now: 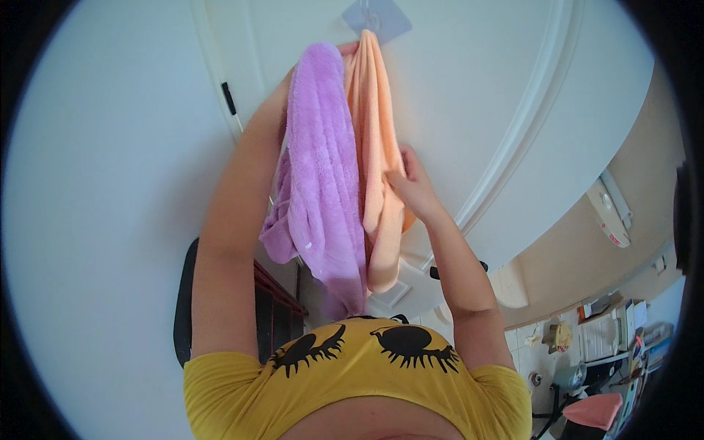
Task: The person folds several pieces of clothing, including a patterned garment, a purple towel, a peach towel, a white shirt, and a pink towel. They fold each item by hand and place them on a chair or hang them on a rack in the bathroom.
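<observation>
A fluffy purple towel (323,154) hangs in folds from my raised left hand (348,48), which it mostly hides; a bit of the fingers shows beside the top of a peach towel (374,125). That peach towel hangs from a clear adhesive hook (375,18) on the white door, just right of the purple one. Lower down, my right hand (415,187) pinches the peach towel's right edge, thumb in front. Both towels hang long, their lower ends near my chest.
The white door (469,95) stands in front, with a dark handle (478,271) lower right. A dark-red slatted frame (282,301) and a black rounded object (187,308) are at lower left. A cluttered desk area with a pink cloth (594,411) lies at far right.
</observation>
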Motion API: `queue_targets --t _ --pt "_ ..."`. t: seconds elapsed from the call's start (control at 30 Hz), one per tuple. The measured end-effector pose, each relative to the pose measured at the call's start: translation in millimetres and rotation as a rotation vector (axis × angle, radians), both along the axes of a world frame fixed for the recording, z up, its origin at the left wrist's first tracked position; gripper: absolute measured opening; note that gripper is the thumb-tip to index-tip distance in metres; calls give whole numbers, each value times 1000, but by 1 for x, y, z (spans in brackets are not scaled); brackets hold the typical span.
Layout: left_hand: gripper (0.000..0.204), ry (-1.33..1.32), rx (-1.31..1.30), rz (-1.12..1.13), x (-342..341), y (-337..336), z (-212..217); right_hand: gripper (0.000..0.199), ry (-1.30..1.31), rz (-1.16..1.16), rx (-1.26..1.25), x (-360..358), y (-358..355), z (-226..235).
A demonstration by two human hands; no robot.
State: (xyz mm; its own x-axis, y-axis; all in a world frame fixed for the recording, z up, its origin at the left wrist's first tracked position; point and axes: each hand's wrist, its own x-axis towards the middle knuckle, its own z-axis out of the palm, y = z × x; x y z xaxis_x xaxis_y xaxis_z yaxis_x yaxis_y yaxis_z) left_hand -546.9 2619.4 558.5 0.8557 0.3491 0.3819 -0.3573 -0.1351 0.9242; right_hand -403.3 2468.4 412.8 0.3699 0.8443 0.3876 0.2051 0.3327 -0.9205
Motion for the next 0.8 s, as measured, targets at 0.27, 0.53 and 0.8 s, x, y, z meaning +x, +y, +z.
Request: queue_targets --t 0.27,0.53,0.8 --pt "66 163 368 -53 -16 36 10 42 -620 -729 7 43 -117 22" --pt "74 421 598 133 -17 9 38 46 -1022 -946 229 41 -105 -14" --pt "81 191 709 176 -5 1 21 34 -821 -920 -6 53 -82 -61"
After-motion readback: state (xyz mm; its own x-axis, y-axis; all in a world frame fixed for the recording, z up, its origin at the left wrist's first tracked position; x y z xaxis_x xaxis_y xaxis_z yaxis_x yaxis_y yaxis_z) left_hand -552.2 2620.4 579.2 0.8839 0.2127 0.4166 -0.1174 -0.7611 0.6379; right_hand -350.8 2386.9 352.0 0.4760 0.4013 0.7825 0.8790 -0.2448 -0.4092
